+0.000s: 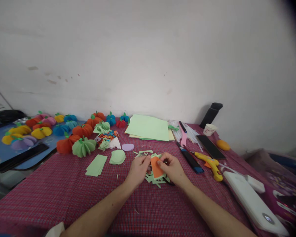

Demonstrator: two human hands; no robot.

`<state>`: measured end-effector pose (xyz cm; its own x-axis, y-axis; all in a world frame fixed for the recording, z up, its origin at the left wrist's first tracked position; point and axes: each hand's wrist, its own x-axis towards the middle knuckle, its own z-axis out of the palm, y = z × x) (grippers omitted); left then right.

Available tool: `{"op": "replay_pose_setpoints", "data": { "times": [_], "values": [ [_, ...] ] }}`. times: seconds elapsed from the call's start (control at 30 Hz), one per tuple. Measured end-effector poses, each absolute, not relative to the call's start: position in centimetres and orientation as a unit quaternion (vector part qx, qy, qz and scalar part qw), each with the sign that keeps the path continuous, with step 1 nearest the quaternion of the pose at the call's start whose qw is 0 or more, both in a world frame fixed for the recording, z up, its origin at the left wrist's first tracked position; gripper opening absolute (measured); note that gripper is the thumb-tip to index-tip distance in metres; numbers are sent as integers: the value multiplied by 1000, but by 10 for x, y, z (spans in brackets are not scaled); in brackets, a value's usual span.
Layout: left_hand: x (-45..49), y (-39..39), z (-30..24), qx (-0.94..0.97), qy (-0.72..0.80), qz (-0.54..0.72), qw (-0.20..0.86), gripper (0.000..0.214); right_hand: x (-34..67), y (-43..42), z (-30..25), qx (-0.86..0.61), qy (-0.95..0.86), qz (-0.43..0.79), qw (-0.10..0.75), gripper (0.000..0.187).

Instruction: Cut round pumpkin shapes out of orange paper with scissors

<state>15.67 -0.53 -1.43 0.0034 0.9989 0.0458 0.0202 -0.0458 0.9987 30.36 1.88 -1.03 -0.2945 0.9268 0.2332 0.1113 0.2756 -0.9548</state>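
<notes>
An orange piece of paper (157,167) lies over light green paper, held up between my two hands above the middle of the table. My left hand (139,168) pinches its upper left edge. On the other side, the fingers of my right hand (172,167) are closed on the right edge. Beneath the hands are light green paper scraps (151,179), with a dark object partly hidden under the right hand. To the left lie a stack of green rounded paper pieces (117,157), green paper rectangles (96,165) and a purple paper piece (128,147).
Several paper pumpkins (83,146) crowd the left side. Large green sheets (149,127) lie at the back. Along the right are a yellow glue gun (212,164), a dark blue case (191,159), a phone (210,146), a paper cup (209,129) and a white power bank (254,200).
</notes>
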Motion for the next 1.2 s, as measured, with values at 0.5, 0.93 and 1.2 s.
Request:
{"op": "replay_pose_setpoints", "data": {
  "times": [0.5, 0.93, 1.2],
  "values": [
    [160, -8, -11, 487, 471, 526, 514, 34, 301, 17, -11, -425, -655, 422, 461, 14],
    [158, -6, -15, 510, 484, 517, 488, 36, 305, 20, -14, -433, -684, 386, 443, 13],
    [158, -6, -15, 511, 484, 516, 489, 36, 304, 21, -14, -429, -675, 407, 441, 14]
  ]
}}
